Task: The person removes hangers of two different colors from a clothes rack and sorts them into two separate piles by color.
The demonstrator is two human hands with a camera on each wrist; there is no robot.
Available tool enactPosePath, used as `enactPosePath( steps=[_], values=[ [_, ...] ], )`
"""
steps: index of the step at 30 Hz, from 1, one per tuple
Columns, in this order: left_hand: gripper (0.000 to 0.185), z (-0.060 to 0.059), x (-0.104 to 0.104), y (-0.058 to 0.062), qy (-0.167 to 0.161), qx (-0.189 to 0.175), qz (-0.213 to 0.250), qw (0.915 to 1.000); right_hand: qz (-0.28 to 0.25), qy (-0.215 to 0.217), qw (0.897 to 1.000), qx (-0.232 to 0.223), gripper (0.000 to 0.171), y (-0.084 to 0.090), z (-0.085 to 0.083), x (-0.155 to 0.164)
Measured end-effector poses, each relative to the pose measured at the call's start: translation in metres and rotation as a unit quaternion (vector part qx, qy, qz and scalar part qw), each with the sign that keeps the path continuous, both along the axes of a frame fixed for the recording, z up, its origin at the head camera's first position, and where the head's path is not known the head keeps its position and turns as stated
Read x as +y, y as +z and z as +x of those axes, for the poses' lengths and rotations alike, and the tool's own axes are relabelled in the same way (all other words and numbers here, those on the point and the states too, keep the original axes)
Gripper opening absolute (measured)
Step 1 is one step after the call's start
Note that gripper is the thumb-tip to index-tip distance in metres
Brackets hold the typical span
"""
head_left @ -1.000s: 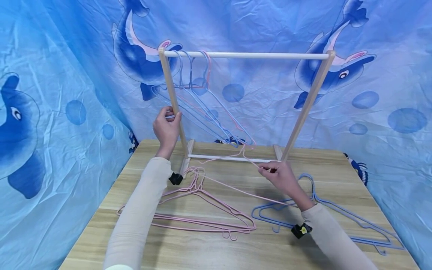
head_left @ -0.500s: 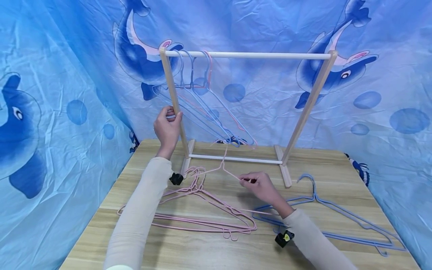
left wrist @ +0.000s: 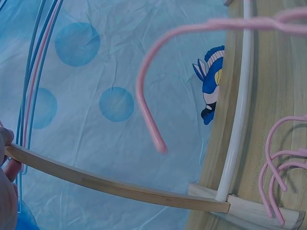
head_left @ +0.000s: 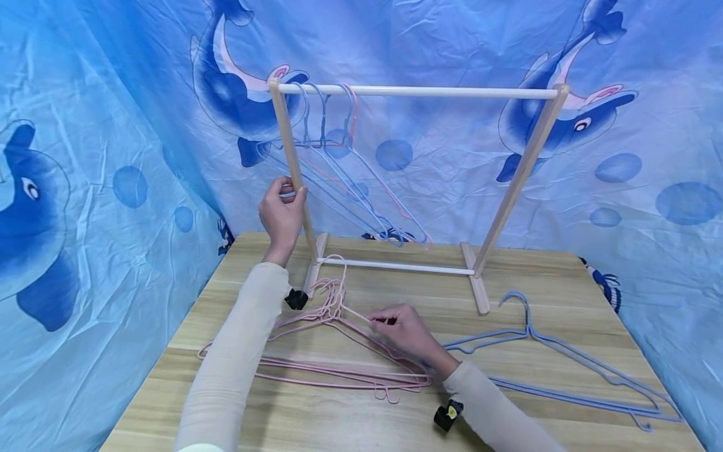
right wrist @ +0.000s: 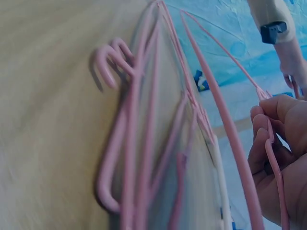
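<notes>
My left hand (head_left: pixel 280 216) grips the left wooden upright (head_left: pixel 291 150) of a clothes rack, about halfway up. In my right hand (head_left: pixel 403 329) a pink hanger (head_left: pixel 357 313) is pinched by its sloping shoulder, with its hook upward over the table. The head view has it overlapping a pile of pink hangers (head_left: pixel 333 382). Close to the left wrist camera, the hook (left wrist: pixel 141 84) of a pink hanger curves past. The right wrist view shows the thumb and curled fingers around the held hanger's wire (right wrist: pixel 276 167).
Several blue hangers (head_left: pixel 324 122) and a pink one (head_left: pixel 354 113) hang at the left end of the white rod (head_left: pixel 429 92). Blue hangers (head_left: pixel 528 320) lie on the wooden table (head_left: pixel 435 427) at right. A blue dolphin-print curtain (head_left: pixel 429 37) surrounds the table.
My right hand has moved left and downward with the pink hanger, from the rack's right side to above the pink pile. My left hand keeps its grip on the upright.
</notes>
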State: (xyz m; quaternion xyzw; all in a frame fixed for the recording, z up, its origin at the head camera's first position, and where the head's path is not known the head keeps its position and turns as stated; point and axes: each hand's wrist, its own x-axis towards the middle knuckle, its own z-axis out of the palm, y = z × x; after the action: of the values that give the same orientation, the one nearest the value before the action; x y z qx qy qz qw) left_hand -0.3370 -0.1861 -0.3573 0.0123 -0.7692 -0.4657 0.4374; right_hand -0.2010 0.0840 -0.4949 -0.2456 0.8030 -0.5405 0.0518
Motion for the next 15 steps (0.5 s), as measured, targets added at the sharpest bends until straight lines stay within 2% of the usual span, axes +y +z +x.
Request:
enactPosePath(
  steps=[3, 9, 15],
  values=[
    [0.028, 0.000, 0.000, 0.000, 0.001, -0.003, -0.002, 1.0000, 0.000, -0.004, 1.000, -0.012, 0.017, -0.005, 0.002, -0.007],
    [0.029, 0.000, 0.000, 0.000, 0.000, -0.003, -0.003, 1.0000, 0.009, -0.005, 1.000, 0.010, 0.014, -0.015, 0.001, -0.014],
    [0.025, -0.002, 0.000, 0.000, 0.003, -0.005, 0.002, 1.0000, 0.020, -0.018, 1.000, 0.003, 0.014, -0.020, -0.001, -0.018]
  ],
)
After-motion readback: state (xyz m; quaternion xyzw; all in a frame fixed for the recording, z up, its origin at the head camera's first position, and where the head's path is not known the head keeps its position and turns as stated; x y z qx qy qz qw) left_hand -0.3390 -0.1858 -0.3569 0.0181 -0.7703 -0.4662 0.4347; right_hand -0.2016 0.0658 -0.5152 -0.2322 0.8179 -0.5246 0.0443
